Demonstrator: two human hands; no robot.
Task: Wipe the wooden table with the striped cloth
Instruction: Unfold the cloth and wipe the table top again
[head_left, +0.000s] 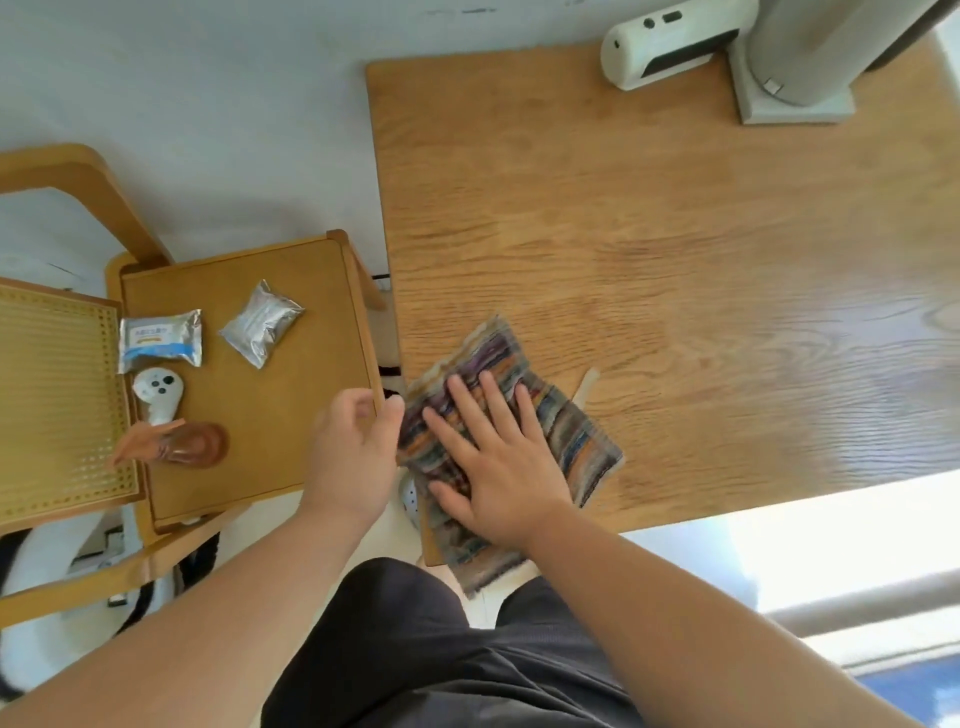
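The wooden table (675, 249) is filling the right half of the view, its grain running across and its right portion catching bright light. At its far edge, toward the far right corner, a grey appliance with a square base (795, 67) is standing, and a white device (660, 47) is lying just beside that base on its left.

A wooden chair (244, 374) is standing just beside the table's left edge, its woven cane back (57, 405) showing at the left. On the seat, two foil packets are lying near the far edge: a printed one (161, 340) and a plain silver one (262, 330). A white controller (158, 395) is lying beneath the printed packet, and a brown wrapped item (179, 444) is lying just beside the controller at the seat's left edge.

The striped cloth (566, 431) is lying flat at the table's near left corner, with its near end hanging over the near edge.

The right hand (498, 467) is lying palm-down on the cloth with the fingers (462, 400) spread flat, pressing the fabric onto the table without pinching it.

The left hand (353, 457) is sitting at the table's left edge, between chair and table. Its thumb is touching the cloth's left border; the remaining fingers are curled, and whether they are clamping the fabric cannot be determined.
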